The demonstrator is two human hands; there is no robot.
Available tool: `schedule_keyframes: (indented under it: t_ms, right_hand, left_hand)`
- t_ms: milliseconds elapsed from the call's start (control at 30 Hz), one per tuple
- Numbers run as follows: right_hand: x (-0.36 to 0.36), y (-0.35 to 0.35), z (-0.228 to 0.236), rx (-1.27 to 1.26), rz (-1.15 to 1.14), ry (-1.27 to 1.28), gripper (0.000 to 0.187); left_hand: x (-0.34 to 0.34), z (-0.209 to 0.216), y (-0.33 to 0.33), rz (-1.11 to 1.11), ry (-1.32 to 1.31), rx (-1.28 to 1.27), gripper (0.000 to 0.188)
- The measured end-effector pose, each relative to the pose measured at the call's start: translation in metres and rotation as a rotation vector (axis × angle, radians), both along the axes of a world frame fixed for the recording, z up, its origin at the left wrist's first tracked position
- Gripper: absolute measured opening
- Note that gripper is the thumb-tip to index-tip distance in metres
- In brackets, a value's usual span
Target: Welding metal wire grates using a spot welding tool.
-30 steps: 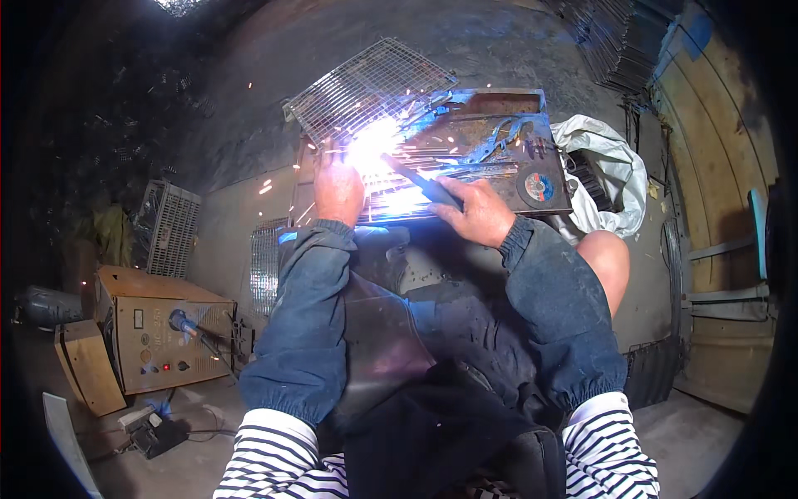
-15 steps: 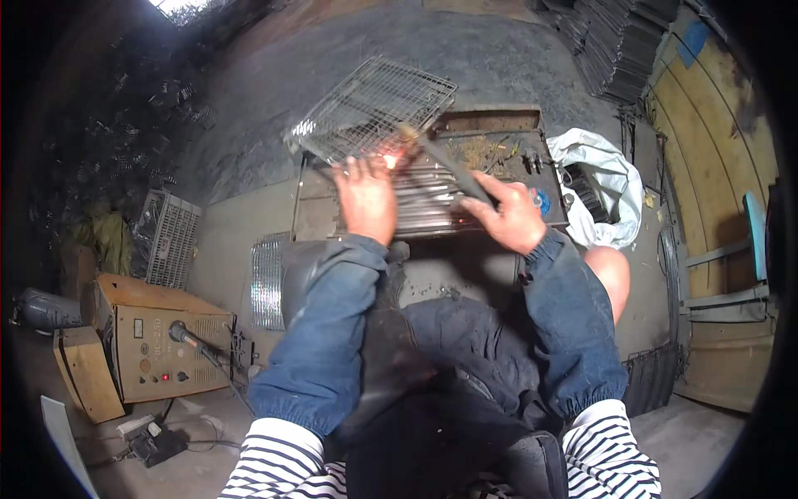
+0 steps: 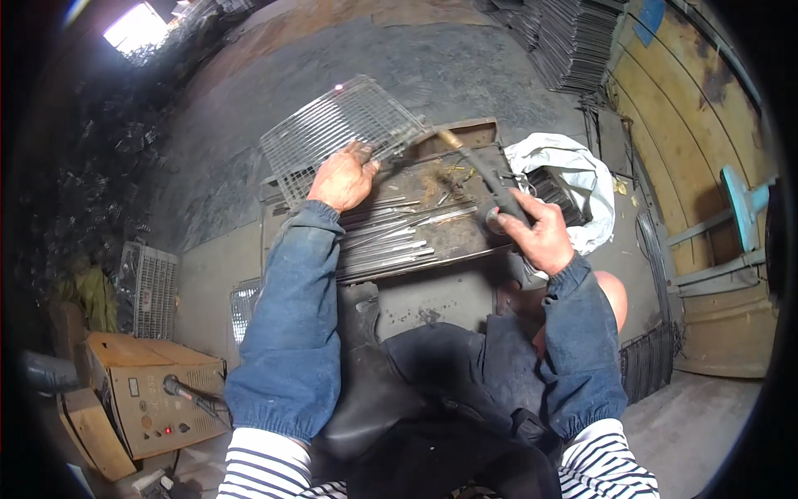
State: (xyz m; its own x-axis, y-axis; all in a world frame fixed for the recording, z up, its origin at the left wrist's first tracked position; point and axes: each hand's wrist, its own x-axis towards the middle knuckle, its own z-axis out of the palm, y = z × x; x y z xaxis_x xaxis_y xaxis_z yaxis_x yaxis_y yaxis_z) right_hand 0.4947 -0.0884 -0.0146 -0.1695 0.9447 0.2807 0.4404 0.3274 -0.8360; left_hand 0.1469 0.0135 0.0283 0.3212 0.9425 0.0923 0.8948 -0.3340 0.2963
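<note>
My left hand (image 3: 342, 180) is closed on the near edge of a wire mesh panel (image 3: 320, 125), which lies slanted across the far left of a low metal worktable (image 3: 474, 229). A small red spot glows at the panel's far edge. My right hand (image 3: 540, 234) grips a welding torch (image 3: 490, 170) by its dark handle, with the copper-coloured nozzle pointing up and left, near the panel's right corner but apart from the glowing spot. Several loose metal rods (image 3: 386, 241) lie on the table below my left hand.
Right of the table stands a white sack (image 3: 594, 183) with dark rods inside. A welding machine (image 3: 158, 395) with a cable sits at lower left, a stack of mesh panels (image 3: 150, 287) behind it. Dark panels (image 3: 573, 37) are piled at the far right, near a yellowish board (image 3: 682, 108).
The bright weld glow near my left hand is gone. The torch has drawn back to the right, and my left hand has closed on the mesh panel's edge. The view has shifted.
</note>
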Motion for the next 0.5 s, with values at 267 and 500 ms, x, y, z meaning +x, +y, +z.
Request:
schedule_keyframes:
  t_ms: [267, 500]
  right_hand:
    - [-0.028, 0.029, -0.01, -0.022, -0.017, -0.019, 0.049]
    - [-0.044, 0.033, -0.008, 0.041, 0.024, -0.072, 0.049]
  left_hand:
    - [0.016, -0.041, 0.016, 0.093, 0.199, 0.28, 0.057]
    - [0.023, -0.046, 0.007, 0.137, 0.355, 0.35, 0.052]
